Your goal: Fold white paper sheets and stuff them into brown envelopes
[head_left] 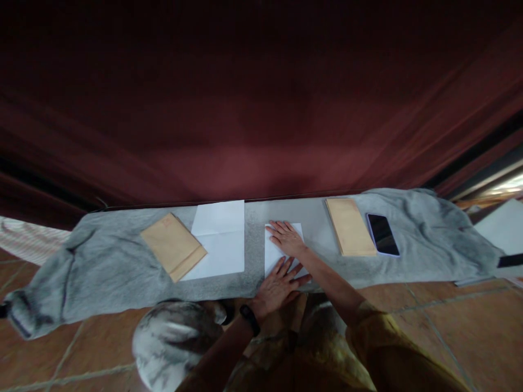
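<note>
A folded sheet of white paper [272, 253] lies on the grey cloth in front of me. My right hand [286, 238] rests flat on its upper part, fingers pointing left. Nearer to me, my left hand [277, 288] presses on the lower part with fingers spread; a dark band circles that wrist. Both palms are down, and they cover much of the paper. To the left lies a larger white sheet [223, 247] with a crease across it, partly under a stack of brown envelopes [174, 246]. Another brown envelope stack [352, 228] sits to the right.
A phone [383, 234] in a light purple case lies beside the right-hand stack. Grey cloth [110, 261] covers the long narrow surface, which ends against a dark red upright panel [261, 136]. A white sheet [502, 231] shows at the far right. Below is tiled floor [433, 321].
</note>
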Available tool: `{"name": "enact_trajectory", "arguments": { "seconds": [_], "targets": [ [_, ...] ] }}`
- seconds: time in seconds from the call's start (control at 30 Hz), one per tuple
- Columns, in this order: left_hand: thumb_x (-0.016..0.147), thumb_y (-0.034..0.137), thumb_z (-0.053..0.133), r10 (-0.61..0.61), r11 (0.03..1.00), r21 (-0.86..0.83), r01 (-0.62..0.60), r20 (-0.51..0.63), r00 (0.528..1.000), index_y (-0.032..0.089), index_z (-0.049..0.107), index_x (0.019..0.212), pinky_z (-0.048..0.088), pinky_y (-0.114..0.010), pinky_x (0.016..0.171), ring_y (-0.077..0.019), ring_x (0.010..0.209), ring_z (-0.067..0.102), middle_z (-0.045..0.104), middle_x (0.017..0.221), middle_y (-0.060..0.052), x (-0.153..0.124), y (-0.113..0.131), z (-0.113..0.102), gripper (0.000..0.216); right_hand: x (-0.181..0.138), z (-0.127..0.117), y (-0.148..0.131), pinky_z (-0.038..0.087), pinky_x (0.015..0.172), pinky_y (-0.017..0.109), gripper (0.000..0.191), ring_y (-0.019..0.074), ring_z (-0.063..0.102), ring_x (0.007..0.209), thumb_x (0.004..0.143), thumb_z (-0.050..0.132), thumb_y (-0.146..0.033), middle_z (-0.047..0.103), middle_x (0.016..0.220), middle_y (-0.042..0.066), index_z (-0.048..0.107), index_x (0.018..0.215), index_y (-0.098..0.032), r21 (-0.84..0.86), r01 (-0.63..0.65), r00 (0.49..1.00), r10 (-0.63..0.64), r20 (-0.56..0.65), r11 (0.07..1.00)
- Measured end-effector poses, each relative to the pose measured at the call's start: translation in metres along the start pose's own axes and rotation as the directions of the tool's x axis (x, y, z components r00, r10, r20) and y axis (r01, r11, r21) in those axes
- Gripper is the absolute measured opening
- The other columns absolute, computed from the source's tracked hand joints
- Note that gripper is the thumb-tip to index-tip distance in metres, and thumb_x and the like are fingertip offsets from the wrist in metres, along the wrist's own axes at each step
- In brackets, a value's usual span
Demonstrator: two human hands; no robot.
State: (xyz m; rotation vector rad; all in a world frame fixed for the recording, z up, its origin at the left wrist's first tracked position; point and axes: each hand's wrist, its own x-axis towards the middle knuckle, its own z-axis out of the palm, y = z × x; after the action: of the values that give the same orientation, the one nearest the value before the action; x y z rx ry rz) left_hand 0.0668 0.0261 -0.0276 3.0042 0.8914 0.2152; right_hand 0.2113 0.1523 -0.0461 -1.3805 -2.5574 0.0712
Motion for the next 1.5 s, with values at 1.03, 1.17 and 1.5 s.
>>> {"name": "enact_trajectory", "arguments": {
  "seconds": [1.03, 1.17, 1.5],
  "targets": [
    [0.097, 0.043, 0.056, -0.017, 0.998, -0.065, 0.015, -0.031, 0.999, 0.046, 0.039, 0.15, 0.018, -0.05, 0.124, -0.0256, 0.15, 0.029, 0.032, 0.164, 0.004, 0.0, 0.001, -0.006, 0.055, -0.032, -0.011, 0.037, 0.029, 0.12, 0.05, 0.047, 0.0263, 0.043, 0.143, 0.106, 0.035, -0.039, 0.042, 0.158, 0.007, 0.047, 0.15, -0.025, -0.063, -0.155, 0.985, 0.149, -0.09, 0.986],
    [0.098, 0.046, 0.055, -0.023, 0.999, -0.05, 0.021, -0.036, 0.999, 0.046, 0.041, 0.149, 0.02, -0.049, 0.124, -0.0245, 0.15, 0.03, 0.034, 0.163, 0.005, 0.0, 0.002, -0.01, 0.053, -0.047, -0.012, 0.038, 0.027, 0.121, 0.052, 0.047, 0.026, 0.04, 0.145, 0.105, 0.037, -0.036, 0.043, 0.157, 0.008, 0.046, 0.15, -0.024, -0.055, -0.214, 0.972, 0.207, -0.114, 0.975],
    [0.099, 0.05, 0.05, -0.012, 0.999, -0.034, 0.011, -0.048, 0.999, 0.047, 0.04, 0.149, 0.02, -0.049, 0.125, -0.022, 0.149, 0.031, 0.04, 0.159, 0.009, -0.001, 0.001, -0.002, 0.05, -0.106, -0.009, 0.014, 0.03, 0.121, 0.051, 0.048, 0.0249, 0.039, 0.146, 0.105, 0.033, -0.03, 0.04, 0.159, 0.008, 0.046, 0.15, -0.02, 0.012, -0.203, 0.975, 0.203, -0.087, 0.979]
  ]
}}
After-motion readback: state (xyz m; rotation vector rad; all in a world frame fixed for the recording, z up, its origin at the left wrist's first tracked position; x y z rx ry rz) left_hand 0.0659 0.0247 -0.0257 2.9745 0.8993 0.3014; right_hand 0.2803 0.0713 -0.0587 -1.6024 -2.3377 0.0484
